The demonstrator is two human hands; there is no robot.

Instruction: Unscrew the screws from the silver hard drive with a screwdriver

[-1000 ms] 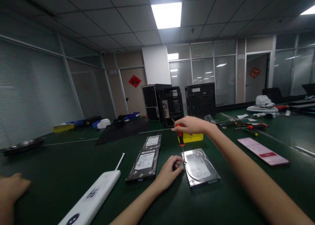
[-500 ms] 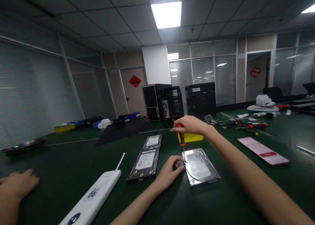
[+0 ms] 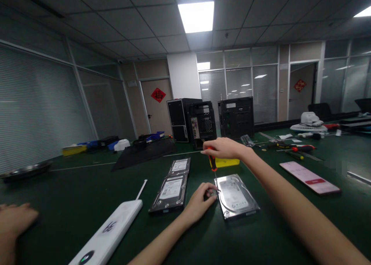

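A silver hard drive point(image 3: 235, 197) with a white label lies flat on the green table in front of me. My right hand point(image 3: 224, 147) is closed around the handle of a red and black screwdriver point(image 3: 213, 163), held almost upright. Its shaft points down at the drive's upper left edge; the tip is too small to make out. Curled against that same left edge is my left hand point(image 3: 201, 197), fingertips touching the drive close to the shaft. To the left, two more hard drives point(image 3: 171, 189) lie one behind the other.
A white device marked with digits point(image 3: 111, 228) lies front left, near another person's hand point(image 3: 19, 218). A yellow object point(image 3: 227, 162) sits behind the drive. On the right are a pink-screened phone point(image 3: 310, 177) and loose tools point(image 3: 301, 148). Computer cases point(image 3: 236, 117) stand at the back.
The screwdriver handle and my right hand have shifted very slightly left. The other person's hand has drawn back toward the left edge. My left hand and the drives stay put.
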